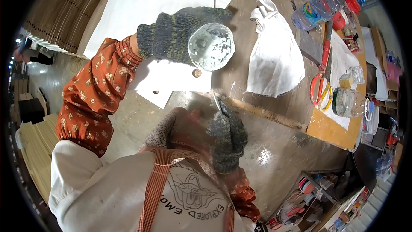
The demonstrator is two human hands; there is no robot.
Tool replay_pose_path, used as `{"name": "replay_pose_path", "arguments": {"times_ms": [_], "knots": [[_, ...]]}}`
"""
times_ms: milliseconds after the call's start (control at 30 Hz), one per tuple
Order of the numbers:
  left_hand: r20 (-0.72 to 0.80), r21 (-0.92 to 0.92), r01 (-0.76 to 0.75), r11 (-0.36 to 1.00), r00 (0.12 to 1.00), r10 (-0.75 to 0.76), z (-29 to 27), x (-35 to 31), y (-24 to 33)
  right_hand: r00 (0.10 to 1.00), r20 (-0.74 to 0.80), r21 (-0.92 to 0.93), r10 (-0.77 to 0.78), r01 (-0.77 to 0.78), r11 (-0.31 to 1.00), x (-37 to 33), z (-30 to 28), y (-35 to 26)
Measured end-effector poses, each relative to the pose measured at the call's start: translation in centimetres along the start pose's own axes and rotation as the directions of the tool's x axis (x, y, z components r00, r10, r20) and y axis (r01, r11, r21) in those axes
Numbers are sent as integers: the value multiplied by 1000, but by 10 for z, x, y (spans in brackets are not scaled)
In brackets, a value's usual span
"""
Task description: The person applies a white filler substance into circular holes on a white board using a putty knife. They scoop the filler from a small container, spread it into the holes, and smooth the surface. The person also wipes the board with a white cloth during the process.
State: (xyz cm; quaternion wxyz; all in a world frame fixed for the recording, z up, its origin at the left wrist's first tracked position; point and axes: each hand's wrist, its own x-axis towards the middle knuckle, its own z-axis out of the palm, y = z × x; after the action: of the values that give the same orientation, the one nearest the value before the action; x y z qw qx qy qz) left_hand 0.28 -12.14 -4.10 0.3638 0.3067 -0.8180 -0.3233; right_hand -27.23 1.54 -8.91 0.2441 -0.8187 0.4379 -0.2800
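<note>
My left hand (171, 34), in a grey-green knitted glove, is raised over the table and grips a small round pot (211, 46) crusted with white paste, its mouth tipped toward me. Below the pot lie large white sheets (163, 0), with a small brown disc (197, 73) on the nearest one. My right hand (227, 135), also gloved, is close to my chest at the table's front edge. It is closed around a thin pale tool (216, 102) that points up toward the pot; the tool is blurred.
A crumpled white cloth bag (274, 56) lies right of the sheets. Further right are scissors with red and yellow handles (319, 87), a clear plastic bottle (317, 11) and a clear round jar (344, 101). Stacked cardboard (64, 13) fills the left side.
</note>
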Motion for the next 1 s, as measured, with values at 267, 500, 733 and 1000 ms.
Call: {"name": "replay_pose_path", "arguments": {"times_ms": [267,500,733,1000], "knots": [[32,14,26,1000,999,-26,-2,1,4,944,-64,422,325,-269,866,7,4,-18],[14,-1,33,999,999,-33,0,4,1,887,39,533,460,-408,741,7,9,-27],[27,-22,35,999,999,-34,2,6,3,931,-17,459,364,-316,830,7,10,-21],[2,92,54,994,998,-55,0,3,10,975,-87,331,207,-168,929,6,11,-17]]}}
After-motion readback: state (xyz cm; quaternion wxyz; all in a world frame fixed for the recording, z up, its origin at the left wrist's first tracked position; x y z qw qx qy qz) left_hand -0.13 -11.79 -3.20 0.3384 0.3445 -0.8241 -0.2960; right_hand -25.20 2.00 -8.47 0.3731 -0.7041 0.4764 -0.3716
